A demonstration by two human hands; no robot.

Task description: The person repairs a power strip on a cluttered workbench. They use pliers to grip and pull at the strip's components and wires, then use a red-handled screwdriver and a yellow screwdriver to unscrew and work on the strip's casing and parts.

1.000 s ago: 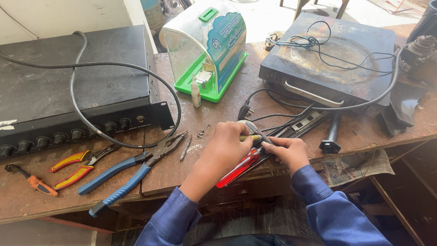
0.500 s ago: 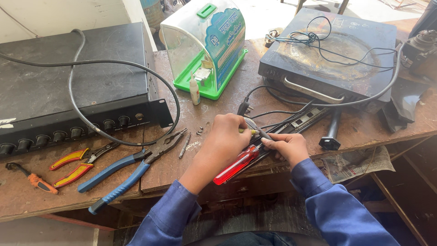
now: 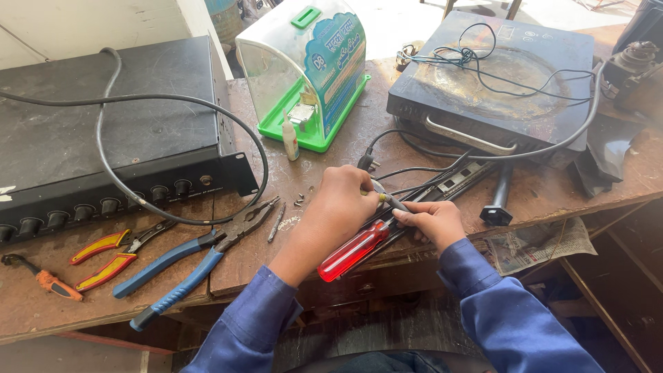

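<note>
1. Far left of the tabletop [image 3: 290, 186] there's a small orange-handled tool [image 3: 43, 278], then red-handled cutters [image 3: 110, 255], then blue-handled pliers [image 3: 200, 255] lying diagonally with the nose up toward the right. Behind them sits a big black amplifier box [image 3: 103, 145] with a black cable [image 3: 173, 103] looped over it.
2. A green and clear plastic box [image 3: 307, 69] stands at the back of the middle, a little white bottle [image 3: 291, 138] just in front of it, and a few loose screws [image 3: 299, 202] lie near the left hand.
3. The screwdriver [image 3: 353, 250] is the main thing: red see-through handle, long axis diagonal, handle end low-left hanging off the front edge, shaft pointing up-right into the fingers. The tip is hidden, can't tell exactly where it lands.
4. Left hand [image 3: 342, 207]: forearm comes up from low-left in a blue sleeve, palm down, fingers curled over the shaft end of the screwdriver, so it's clamped on it.
5. Right hand [image 3: 429, 220]: also palm down, touching the left one, fingers pinched shut on a small metal part [image 3: 394, 202] at the end of a black power strip [image 3: 459, 181] that runs up-right.
6. Further right, a black induction cooktop [image 3: 497, 83] with thin wires on top, a black handle-like part [image 3: 498, 200] in front of it, and a scrap of newspaper [image 3: 539, 242] at the edge.
</note>
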